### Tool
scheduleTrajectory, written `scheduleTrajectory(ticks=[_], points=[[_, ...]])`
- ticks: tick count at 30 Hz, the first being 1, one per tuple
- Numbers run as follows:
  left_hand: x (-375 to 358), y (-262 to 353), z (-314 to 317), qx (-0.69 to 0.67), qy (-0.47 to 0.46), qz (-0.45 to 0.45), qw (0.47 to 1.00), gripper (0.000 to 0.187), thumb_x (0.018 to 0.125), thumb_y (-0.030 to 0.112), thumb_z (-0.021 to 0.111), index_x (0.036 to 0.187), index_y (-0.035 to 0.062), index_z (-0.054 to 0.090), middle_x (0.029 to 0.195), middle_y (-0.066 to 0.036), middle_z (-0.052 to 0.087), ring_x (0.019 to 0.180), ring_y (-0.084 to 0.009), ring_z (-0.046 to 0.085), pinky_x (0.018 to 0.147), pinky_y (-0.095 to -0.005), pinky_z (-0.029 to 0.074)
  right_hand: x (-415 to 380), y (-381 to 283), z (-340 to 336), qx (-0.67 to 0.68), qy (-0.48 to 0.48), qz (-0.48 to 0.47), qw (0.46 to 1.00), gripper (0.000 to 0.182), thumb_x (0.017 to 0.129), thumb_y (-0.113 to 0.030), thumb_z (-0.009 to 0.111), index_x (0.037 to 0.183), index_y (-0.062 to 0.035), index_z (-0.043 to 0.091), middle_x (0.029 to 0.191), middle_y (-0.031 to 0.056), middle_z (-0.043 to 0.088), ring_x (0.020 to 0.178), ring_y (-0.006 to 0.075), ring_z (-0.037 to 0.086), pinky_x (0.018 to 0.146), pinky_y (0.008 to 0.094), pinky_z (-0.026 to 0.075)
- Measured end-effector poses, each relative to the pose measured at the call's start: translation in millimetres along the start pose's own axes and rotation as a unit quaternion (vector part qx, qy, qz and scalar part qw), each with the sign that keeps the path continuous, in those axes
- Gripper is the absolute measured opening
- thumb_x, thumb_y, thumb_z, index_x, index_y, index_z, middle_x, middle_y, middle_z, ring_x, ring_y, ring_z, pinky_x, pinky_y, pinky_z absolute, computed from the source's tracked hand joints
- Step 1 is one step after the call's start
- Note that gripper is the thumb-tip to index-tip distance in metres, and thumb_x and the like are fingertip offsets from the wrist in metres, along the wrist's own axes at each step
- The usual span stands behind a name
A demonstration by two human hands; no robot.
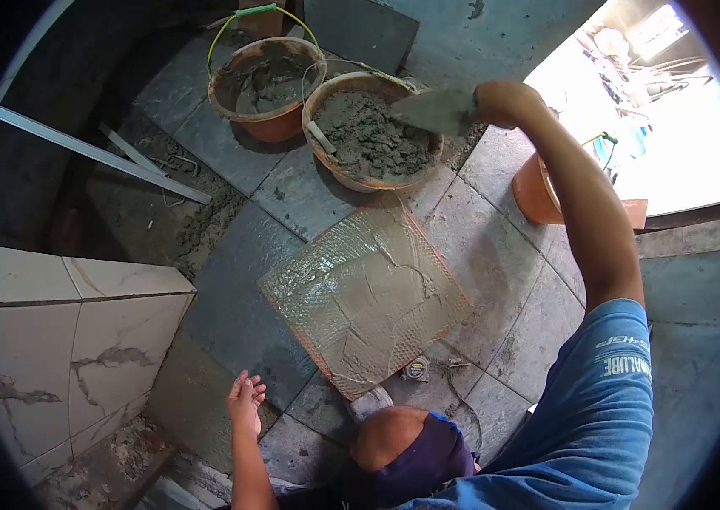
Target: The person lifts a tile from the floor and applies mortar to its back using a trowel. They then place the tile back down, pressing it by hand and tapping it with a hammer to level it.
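Note:
My right hand (504,104) is closed round the handle of a trowel (435,110), its blade reaching over the rim of a bucket of grey mortar (370,136). A second bucket (266,127) with a yellow handle stands to the left, with wetter mortar inside. On the floor before me lies a tile, back side up, coated with wet cement slurry (372,293). My left hand (246,399) hangs to the left of this tile, fingers apart and holding nothing. A tape measure (415,369) rests at the tile's near edge.
Grey floor tiles (496,306) spread around the buckets. An orange bucket (534,191) stands at the right. A metal straightedge (96,153) slants across the left, above bare rough ground. Marble-patterned wall tiles (122,348) face a low wall at the left.

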State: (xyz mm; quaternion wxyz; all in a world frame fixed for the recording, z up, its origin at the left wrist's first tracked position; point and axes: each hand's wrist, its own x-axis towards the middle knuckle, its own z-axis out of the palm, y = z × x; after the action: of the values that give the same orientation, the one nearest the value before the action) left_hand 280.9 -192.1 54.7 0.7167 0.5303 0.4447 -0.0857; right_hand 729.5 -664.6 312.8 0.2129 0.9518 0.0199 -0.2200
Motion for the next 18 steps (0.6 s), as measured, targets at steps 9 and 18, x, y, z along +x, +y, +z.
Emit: scheduleTrajectory(ticks=[9, 18], points=[[0, 9, 4, -0.007, 0.013, -0.003, 1.000, 0.035, 0.096, 0.017, 0.058, 0.129, 0.0062, 0.052, 0.105, -0.009, 0.065, 0.081, -0.0152, 0.063, 0.066, -0.0262, 0.052, -22, 2, -28, 0.059, -0.024, 0.022, 0.998, 0.037, 0.083, -0.044, 0.063, 0.094, -0.0094, 0.072, 0.082, 0.0067, 0.069, 0.068, 0.0174, 0.067, 0.055, 0.0304, 0.053], [-4, 12, 4, -0.021, 0.019, 0.008, 1.000, 0.034, 0.096, 0.017, 0.058, 0.128, 0.0073, 0.053, 0.104, -0.008, 0.065, 0.081, -0.0148, 0.063, 0.067, -0.0262, 0.052, 50, -87, -8, 0.047, 0.032, -0.053, 0.997, 0.042, 0.079, -0.041, 0.066, 0.102, -0.0065, 0.070, 0.093, 0.0096, 0.071, 0.080, 0.0250, 0.069, 0.071, 0.0378, 0.054]])
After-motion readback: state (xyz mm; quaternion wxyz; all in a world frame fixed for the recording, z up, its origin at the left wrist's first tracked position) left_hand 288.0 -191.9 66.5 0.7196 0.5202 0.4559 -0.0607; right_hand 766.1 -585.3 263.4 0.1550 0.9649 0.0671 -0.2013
